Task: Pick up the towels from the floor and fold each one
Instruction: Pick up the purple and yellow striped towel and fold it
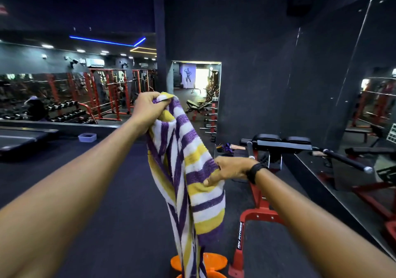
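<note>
A towel (188,170) striped purple, white and yellow hangs in the air in front of me, bunched and twisted along its length. My left hand (147,108) grips its top end, held high at the middle of the view. Lower and to the right, my right hand (228,170) pinches the towel's right edge, a black band on its wrist. The towel's lower end drops out of the bottom of the view, over an orange object (214,261) on the floor.
Dark gym floor (107,192) stretches ahead. A red and black exercise machine (263,192) stands close on the right, beside a mirror wall (353,127). A treadmill edge (19,138) and a small lilac tub (87,137) lie at left. Dumbbell racks line the far left.
</note>
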{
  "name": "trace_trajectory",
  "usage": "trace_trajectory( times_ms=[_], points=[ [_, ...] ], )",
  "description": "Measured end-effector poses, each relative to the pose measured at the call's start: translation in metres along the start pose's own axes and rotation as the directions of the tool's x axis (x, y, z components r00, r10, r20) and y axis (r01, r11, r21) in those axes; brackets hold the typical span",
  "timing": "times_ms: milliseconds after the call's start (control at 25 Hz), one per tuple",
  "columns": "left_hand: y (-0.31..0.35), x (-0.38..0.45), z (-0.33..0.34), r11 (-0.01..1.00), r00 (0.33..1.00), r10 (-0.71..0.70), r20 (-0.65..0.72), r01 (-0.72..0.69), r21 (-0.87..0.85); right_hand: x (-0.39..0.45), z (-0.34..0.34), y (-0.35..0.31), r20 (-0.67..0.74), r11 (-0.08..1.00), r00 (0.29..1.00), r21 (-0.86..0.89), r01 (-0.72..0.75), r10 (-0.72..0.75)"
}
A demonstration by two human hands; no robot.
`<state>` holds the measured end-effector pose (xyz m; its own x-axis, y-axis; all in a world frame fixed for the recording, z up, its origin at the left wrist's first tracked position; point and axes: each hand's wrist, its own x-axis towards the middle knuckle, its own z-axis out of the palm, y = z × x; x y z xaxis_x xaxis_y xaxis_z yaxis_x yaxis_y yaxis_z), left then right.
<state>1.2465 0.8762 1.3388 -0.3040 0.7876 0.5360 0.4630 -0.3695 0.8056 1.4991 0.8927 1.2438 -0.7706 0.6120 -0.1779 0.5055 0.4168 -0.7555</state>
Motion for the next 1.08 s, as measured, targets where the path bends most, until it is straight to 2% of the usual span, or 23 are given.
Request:
trace_trajectory(
  times_ms=[80,120,200,280,360,400,520,720,760,840,960,1080],
  points=[
    [-0.003,0.005,-0.005,0.996,0.997,-0.053,-0.065,0.047,-0.081,0.003,0.006,0.009,0.013,0.995,0.996,-0.053,-0.085,0.086],
    [-0.006,0.007,-0.005,0.992,0.992,-0.090,-0.085,0.082,-0.097,0.005,0.006,0.008,-0.046,0.994,0.994,-0.038,-0.102,0.100],
    [-0.008,0.004,-0.001,0.979,0.980,-0.186,-0.075,0.178,-0.097,0.010,0.004,-0.003,-0.283,0.997,0.958,0.069,-0.026,0.044],
    [-0.010,-0.003,0.009,0.932,0.936,-0.353,0.021,0.353,-0.083,0.016,-0.005,-0.017,-0.480,0.973,0.877,0.215,0.086,0.028],
    [-0.016,-0.008,0.019,0.836,0.840,-0.509,0.190,0.535,-0.121,0.025,-0.010,-0.026,-0.517,0.888,0.849,0.433,0.152,0.107],
    [-0.018,-0.010,0.023,0.798,0.804,-0.537,0.257,0.582,-0.156,0.028,-0.009,-0.031,-0.524,0.839,0.837,0.519,0.166,0.159],
    [-0.014,-0.022,0.033,0.724,0.790,-0.514,0.335,0.609,-0.324,0.027,-0.008,-0.044,-0.513,0.676,0.830,0.694,0.248,0.222],
    [-0.007,-0.040,0.042,0.809,0.868,-0.327,0.374,0.461,-0.364,0.028,-0.014,-0.043,-0.513,0.376,0.839,0.825,0.422,0.182],
    [-0.007,-0.041,0.044,0.816,0.878,-0.308,0.366,0.441,-0.373,0.028,-0.015,-0.042,-0.522,0.380,0.839,0.816,0.436,0.157],
    [-0.009,-0.046,0.048,0.810,0.890,-0.280,0.360,0.420,-0.409,0.027,-0.011,-0.042,-0.575,0.520,0.814,0.722,0.456,0.084],
    [-0.009,-0.053,0.055,0.783,0.899,-0.253,0.358,0.407,-0.470,0.030,-0.005,-0.041,-0.699,0.789,0.710,0.388,0.477,-0.085],
    [-0.006,-0.060,0.060,0.793,0.909,-0.208,0.361,0.373,-0.482,0.034,-0.003,-0.034,-0.783,0.883,0.606,0.175,0.437,-0.145]
  ],
)
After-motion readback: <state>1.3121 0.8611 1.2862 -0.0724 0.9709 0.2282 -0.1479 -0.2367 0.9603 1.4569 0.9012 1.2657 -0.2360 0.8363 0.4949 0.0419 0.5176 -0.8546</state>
